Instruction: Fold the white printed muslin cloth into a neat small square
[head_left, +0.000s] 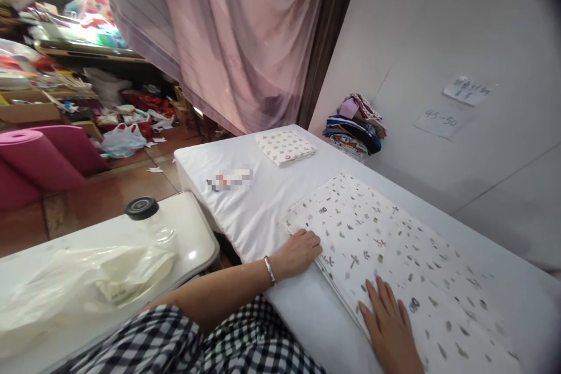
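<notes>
Printed cloth [388, 245] layered flat, edge touched by curled left hand [298, 253], grip cannot be told, surface touched by spread, empty right hand [391, 322].

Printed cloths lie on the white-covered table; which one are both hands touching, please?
The larger, nearer cloth; the small folded cloth lies beyond, untouched.

Single head-worn view, forward and downward from close above left hand [298, 253], right hand [389, 321] and white table [258, 216].
</notes>
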A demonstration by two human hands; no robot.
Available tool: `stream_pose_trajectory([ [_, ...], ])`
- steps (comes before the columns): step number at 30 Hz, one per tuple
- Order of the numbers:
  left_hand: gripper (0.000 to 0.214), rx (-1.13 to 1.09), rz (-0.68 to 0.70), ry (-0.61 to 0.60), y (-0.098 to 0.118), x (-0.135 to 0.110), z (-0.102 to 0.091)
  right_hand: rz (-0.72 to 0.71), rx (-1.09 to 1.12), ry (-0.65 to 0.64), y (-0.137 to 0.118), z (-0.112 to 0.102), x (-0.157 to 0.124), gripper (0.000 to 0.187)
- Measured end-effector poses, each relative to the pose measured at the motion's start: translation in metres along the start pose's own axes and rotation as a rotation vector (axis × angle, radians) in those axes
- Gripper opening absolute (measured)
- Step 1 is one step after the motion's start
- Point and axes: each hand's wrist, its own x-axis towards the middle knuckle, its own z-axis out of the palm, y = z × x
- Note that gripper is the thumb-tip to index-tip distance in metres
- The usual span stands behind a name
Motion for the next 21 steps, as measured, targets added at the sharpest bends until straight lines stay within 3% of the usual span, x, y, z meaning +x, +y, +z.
stream_pose_trajectory([
  [11,0.014,0.021,-0.197,-0.036,-0.048,-0.016,-0.012,0.065,0.009,-0.185,-0.001,-0.006,0.004,0.066],
  [16,0.018,0.008,-0.238,-0.003,-0.058,-0.025,-0.024,0.117,0.033,-0.273,0.0,-0.002,0.007,0.066],
  [21,0.018,-0.133,-0.312,0.024,-0.056,-0.035,-0.033,0.079,0.044,-0.182,0.007,0.014,0.004,0.063],
])
